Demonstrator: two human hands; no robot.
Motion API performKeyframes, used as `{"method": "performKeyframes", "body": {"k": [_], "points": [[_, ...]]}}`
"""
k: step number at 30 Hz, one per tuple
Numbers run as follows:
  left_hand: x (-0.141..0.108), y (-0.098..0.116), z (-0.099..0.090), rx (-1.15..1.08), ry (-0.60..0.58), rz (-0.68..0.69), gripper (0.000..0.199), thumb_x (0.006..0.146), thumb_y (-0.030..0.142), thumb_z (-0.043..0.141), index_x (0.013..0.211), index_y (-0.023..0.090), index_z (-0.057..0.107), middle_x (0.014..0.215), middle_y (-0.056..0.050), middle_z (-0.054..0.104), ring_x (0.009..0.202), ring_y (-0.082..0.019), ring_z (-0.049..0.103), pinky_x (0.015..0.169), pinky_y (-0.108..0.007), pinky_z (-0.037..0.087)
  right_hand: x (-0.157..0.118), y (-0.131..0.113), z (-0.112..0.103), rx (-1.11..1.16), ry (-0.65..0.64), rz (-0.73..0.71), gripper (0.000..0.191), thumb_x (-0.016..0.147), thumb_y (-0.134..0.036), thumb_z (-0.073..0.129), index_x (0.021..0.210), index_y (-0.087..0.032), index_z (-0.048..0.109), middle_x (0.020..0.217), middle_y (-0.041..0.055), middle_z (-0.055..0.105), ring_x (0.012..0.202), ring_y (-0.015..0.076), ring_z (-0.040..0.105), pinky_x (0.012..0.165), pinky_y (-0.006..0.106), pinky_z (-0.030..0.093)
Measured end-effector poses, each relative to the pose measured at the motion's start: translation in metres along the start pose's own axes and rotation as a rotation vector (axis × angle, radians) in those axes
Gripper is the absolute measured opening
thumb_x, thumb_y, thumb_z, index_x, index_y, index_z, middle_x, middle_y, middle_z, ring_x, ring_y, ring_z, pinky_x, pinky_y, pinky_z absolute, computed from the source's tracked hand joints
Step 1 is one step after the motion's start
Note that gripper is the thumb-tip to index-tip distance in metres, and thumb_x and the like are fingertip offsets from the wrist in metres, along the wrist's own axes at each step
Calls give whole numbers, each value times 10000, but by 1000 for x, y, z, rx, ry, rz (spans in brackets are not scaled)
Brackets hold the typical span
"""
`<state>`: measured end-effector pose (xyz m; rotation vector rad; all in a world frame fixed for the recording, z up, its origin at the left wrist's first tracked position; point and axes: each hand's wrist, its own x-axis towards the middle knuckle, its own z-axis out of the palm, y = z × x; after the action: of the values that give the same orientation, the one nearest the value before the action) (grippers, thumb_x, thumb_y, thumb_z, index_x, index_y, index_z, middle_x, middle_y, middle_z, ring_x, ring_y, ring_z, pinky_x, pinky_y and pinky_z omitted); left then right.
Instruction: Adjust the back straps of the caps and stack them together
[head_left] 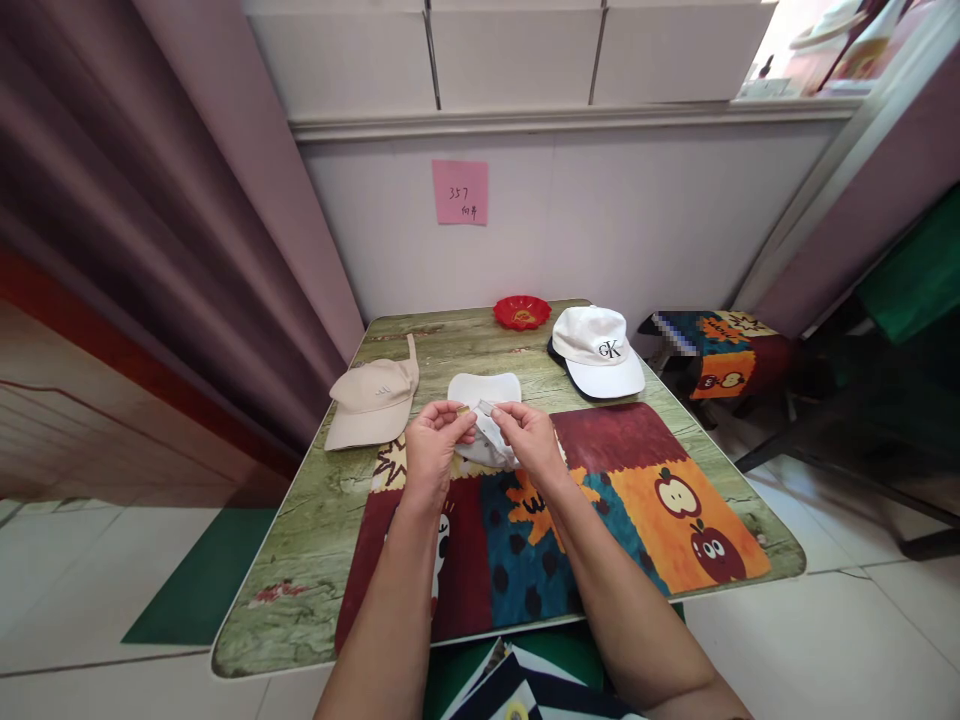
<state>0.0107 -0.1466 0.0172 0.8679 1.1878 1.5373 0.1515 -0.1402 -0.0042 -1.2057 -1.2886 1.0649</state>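
Observation:
A white cap (484,388) lies at the middle of the table, its brim toward the wall and its strap side toward me. Over its near part, my left hand (439,435) pinches a small strap end with a gold-coloured buckle (463,410). My right hand (526,430) pinches the light strap end (485,407) just beside it. The two ends are close together; whether they touch is too small to tell. To the left rests a beige cap (373,400) with its strap sticking up. A white cap with black letters (592,345) sits on a dark cap (576,386) at the right.
A red scalloped dish (522,312) stands at the table's back edge. A colourful mat (465,560) covers the near part of the green table (300,560). On the wall is a pink note (460,192). A stool with a patterned cover (724,355) stands beyond the right side.

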Motion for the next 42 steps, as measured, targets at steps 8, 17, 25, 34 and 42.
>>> {"method": "performKeyframes", "body": {"k": [8,17,25,34,42], "points": [[2,-5,-4,-100,6,-88,387,483,258,909,782,111,713,753,-24,715,658,-103,657,696,-225,546,1,-3,-3,-84,-3,11,262,852,-427,526,755,-218,651,705,-14,703,532,119,537,542,223,408],[1,2,-9,-177,-130,-123,346,574,242,875,806,132,644,780,-33,711,713,-167,700,746,-346,607,-3,-10,1,0,-11,-4,288,856,-449,529,803,-201,665,743,20,714,667,164,627,639,252,480],[0,4,-13,-115,-140,-151,343,582,246,871,820,125,654,779,-31,708,704,-174,717,711,-315,606,-11,-19,0,-320,43,-150,244,878,-384,538,820,-238,724,763,-3,715,674,158,593,654,239,416],[-4,13,-8,-65,-112,-130,353,546,250,878,792,118,662,742,-29,704,682,-161,707,656,-274,598,-11,-18,0,-416,54,-203,224,868,-360,546,823,-246,734,698,-3,697,602,154,555,588,241,354],[-6,13,-8,-55,-108,-117,369,534,265,882,790,113,664,733,-23,705,625,-143,694,654,-272,596,-13,-18,0,-485,43,-283,227,896,-343,533,860,-242,734,742,6,723,603,152,573,596,244,356]]}}
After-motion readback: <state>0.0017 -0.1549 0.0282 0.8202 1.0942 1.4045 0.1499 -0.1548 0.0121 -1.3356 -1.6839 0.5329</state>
